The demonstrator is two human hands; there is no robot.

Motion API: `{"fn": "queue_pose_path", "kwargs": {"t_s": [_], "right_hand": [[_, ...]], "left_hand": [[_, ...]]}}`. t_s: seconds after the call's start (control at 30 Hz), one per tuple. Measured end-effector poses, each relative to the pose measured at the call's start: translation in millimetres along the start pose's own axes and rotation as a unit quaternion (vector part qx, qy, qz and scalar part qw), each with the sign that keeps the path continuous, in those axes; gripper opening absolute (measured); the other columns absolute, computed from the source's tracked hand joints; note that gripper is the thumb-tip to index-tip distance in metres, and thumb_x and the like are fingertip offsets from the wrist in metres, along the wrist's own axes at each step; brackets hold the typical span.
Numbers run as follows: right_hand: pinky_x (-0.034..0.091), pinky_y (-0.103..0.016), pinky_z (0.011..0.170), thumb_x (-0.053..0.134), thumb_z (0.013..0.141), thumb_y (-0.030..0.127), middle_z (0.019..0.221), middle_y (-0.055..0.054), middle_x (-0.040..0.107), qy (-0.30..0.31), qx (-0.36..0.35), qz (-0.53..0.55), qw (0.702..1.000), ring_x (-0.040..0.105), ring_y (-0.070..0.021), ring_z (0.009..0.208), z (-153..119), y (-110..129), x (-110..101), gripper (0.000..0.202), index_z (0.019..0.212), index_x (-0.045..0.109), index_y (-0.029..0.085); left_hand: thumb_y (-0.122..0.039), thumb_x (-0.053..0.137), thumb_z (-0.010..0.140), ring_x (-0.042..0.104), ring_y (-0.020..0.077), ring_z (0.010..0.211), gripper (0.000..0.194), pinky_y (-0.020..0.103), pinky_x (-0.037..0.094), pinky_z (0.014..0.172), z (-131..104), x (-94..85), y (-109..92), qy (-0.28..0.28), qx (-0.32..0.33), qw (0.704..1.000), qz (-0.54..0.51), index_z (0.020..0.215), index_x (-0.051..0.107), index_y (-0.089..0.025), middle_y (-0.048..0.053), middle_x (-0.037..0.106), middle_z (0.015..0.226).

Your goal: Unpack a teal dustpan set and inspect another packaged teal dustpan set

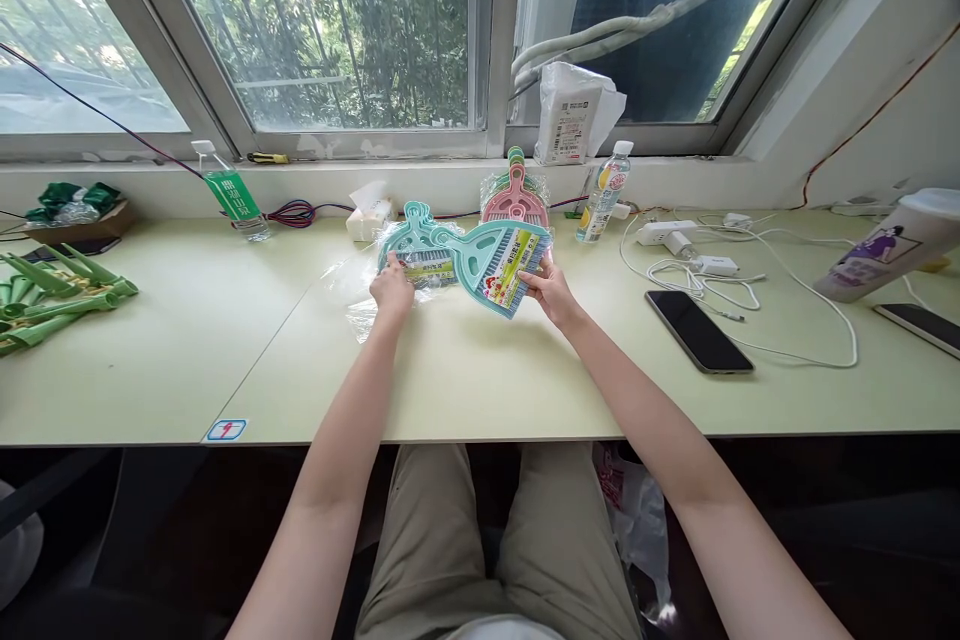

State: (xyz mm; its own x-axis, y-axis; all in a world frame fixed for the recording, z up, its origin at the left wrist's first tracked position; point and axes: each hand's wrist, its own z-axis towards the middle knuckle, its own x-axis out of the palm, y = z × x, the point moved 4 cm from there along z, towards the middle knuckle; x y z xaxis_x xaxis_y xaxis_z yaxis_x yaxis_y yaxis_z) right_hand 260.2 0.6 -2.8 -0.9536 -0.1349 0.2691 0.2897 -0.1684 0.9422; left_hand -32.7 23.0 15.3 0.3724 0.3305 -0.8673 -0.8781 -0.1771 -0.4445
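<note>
Two hands [392,288] [550,288], two teal dustpans [491,265]

Pale green desk [487,390] with phone [699,331], bottles [604,192].

Green bottle label [231,194]: I see large white characters running down it, too skewed for me to read.
Teal dustpan card [504,265]: colourful print with red and yellow patches; I cannot make out the characters.
Second teal set's card [427,269]: a yellow-green strip of print, too small for me.
White bag on the sill [571,115]: a printed shipping label with a barcode-like block, unreadable.
Worktop edge sticker [226,430]: a red lightning-bolt sign in a blue frame.
Clear bottle [604,190]: a multicoloured label, text too small.
White container at right [885,245]: a purple figure drawing, no words I can read.
</note>
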Motion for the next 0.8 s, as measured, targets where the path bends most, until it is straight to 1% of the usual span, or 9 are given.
{"fn": "queue_pose_path", "kwargs": {"t_s": [0.13,0.23,0.33,0.43,0.5,0.57,0.67,0.73,0.8], "right_hand": [[0.059,-0.046,0.087,0.079,0.065,0.029,0.105,-0.003,0.073,-0.007,0.002,0.009,1.000,0.069,-0.0236,0.097,1,-3,-1,0.044,0.104,0.060,0.026],[0.059,-0.045,0.087,0.080,0.064,0.029,0.104,-0.002,0.073,-0.009,0.005,0.008,1.000,0.069,-0.0231,0.097,2,-4,-1,0.047,0.107,0.060,0.026],[0.060,-0.043,0.086,0.080,0.064,0.029,0.105,-0.003,0.073,-0.004,0.010,0.007,1.000,0.069,-0.0231,0.098,2,-6,-1,0.049,0.109,0.060,0.026],[0.060,-0.040,0.084,0.080,0.064,0.028,0.105,-0.002,0.073,-0.001,0.015,0.006,1.000,0.069,-0.0224,0.098,2,-7,0,0.049,0.109,0.061,0.026],[0.061,-0.039,0.083,0.080,0.064,0.028,0.104,-0.002,0.073,0.000,0.016,0.006,1.000,0.069,-0.0220,0.097,2,-7,0,0.048,0.109,0.061,0.026],[0.061,-0.039,0.082,0.079,0.065,0.027,0.104,-0.002,0.073,-0.001,0.016,0.008,1.000,0.069,-0.0218,0.097,1,-7,2,0.047,0.108,0.061,0.026],[0.061,-0.040,0.083,0.079,0.065,0.025,0.104,-0.001,0.073,-0.003,0.018,0.007,1.000,0.069,-0.0218,0.097,0,-6,3,0.045,0.107,0.061,0.026],[0.061,-0.041,0.084,0.078,0.065,0.025,0.103,-0.001,0.074,-0.001,0.021,0.006,1.000,0.070,-0.0218,0.096,0,-6,4,0.044,0.106,0.062,0.026],[0.061,-0.042,0.085,0.078,0.066,0.025,0.103,-0.001,0.074,0.000,0.023,0.003,1.000,0.070,-0.0219,0.096,0,-7,4,0.043,0.106,0.062,0.026]], "left_hand": [[-0.014,0.060,0.079,0.062,0.0414,0.106,0.069,0.050,0.044,0.089,-1,0.2,-2,-0.025,0.007,1.000,-0.015,0.144,0.038,-0.011,0.027,0.065,0.112],[-0.033,0.060,0.084,0.054,0.0425,0.116,0.073,0.050,0.046,0.089,-2,-1.4,-1,-0.062,0.008,0.998,0.028,0.147,0.032,-0.009,0.030,0.058,0.121],[-0.042,0.060,0.084,0.050,0.0414,0.120,0.082,0.048,0.047,0.089,-1,0.1,2,-0.033,-0.020,0.995,0.089,0.148,0.025,-0.006,0.030,0.058,0.123],[-0.027,0.053,0.087,0.056,0.0367,0.114,0.072,0.045,0.048,0.090,0,2.6,4,0.021,-0.033,0.994,0.105,0.149,0.024,-0.006,0.026,0.063,0.115],[-0.017,0.051,0.086,0.057,0.0351,0.113,0.069,0.045,0.048,0.090,-1,2.9,2,0.025,-0.025,0.993,0.110,0.150,0.025,-0.009,0.024,0.063,0.116],[-0.015,0.051,0.085,0.051,0.0366,0.122,0.071,0.047,0.047,0.093,-2,1.3,-1,-0.008,-0.011,0.993,0.114,0.150,0.025,-0.011,0.026,0.056,0.127],[-0.024,0.055,0.086,0.030,0.0419,0.139,0.075,0.057,0.040,0.101,-3,-1.0,1,-0.064,-0.013,0.994,0.091,0.151,0.019,-0.013,0.028,0.031,0.150],[-0.027,0.058,0.085,0.025,0.0435,0.142,0.081,0.058,0.036,0.104,-1,1.8,6,-0.047,-0.036,0.997,0.054,0.152,0.015,-0.010,0.031,0.019,0.154],[-0.021,0.060,0.083,0.031,0.0428,0.140,0.084,0.054,0.037,0.106,3,6.5,12,-0.009,-0.052,0.998,0.016,0.152,0.014,-0.005,0.035,0.021,0.152]]}}
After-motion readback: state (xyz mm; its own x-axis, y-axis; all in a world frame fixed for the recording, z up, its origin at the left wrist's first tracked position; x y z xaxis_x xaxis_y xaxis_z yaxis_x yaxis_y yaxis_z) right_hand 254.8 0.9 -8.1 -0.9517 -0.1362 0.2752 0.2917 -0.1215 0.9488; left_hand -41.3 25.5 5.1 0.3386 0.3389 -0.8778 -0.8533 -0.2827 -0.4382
